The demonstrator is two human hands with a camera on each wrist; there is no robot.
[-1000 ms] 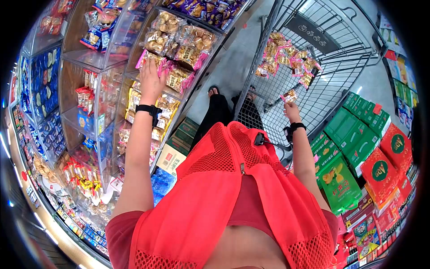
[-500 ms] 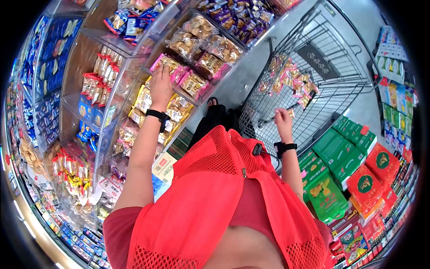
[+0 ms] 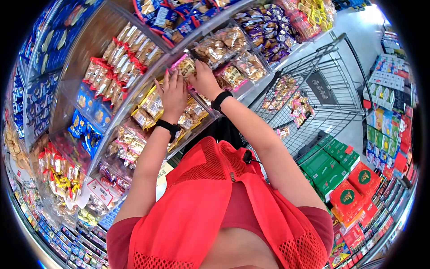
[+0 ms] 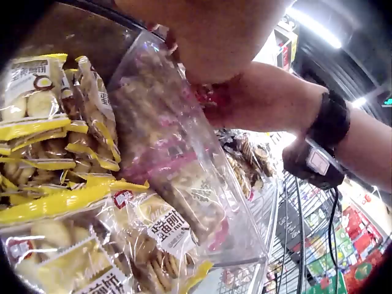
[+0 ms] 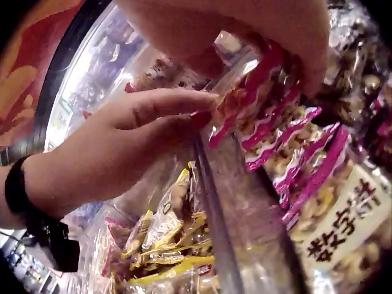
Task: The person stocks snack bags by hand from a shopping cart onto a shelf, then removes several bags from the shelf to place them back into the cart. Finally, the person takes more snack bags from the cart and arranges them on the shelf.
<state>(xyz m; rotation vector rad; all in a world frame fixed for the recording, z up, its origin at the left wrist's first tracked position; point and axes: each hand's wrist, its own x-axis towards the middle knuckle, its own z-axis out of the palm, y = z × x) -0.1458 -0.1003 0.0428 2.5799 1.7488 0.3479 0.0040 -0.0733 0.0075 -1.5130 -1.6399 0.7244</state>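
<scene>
In the head view both hands meet over a clear shelf bin of biscuit packets. My right hand (image 3: 206, 83) grips a pink-edged biscuit packet (image 5: 245, 101) by its upper part; the right wrist view shows its fingers curled over it. Close beside it, my left hand (image 3: 174, 98) pinches the packet's near edge between thumb and finger (image 5: 177, 101). More pink-edged packets (image 5: 334, 229) of small biscuits lie in the same bin. Yellow-edged biscuit packets (image 4: 37, 104) fill the bin nearer the body, beyond a clear divider (image 5: 220, 226).
A wire shopping trolley (image 3: 333, 114) stands to the right with several pink-edged packets (image 3: 300, 107) inside. Purple-wrapped snacks (image 3: 264, 31) and red-ended packets (image 3: 121, 67) fill neighbouring bins. Green boxes (image 3: 327, 163) and red boxes (image 3: 347, 197) are stacked at the lower right.
My right hand has let go of a small packet over the trolley and swung left to the bin, joining the left hand. The head view has shifted toward the shelf.
</scene>
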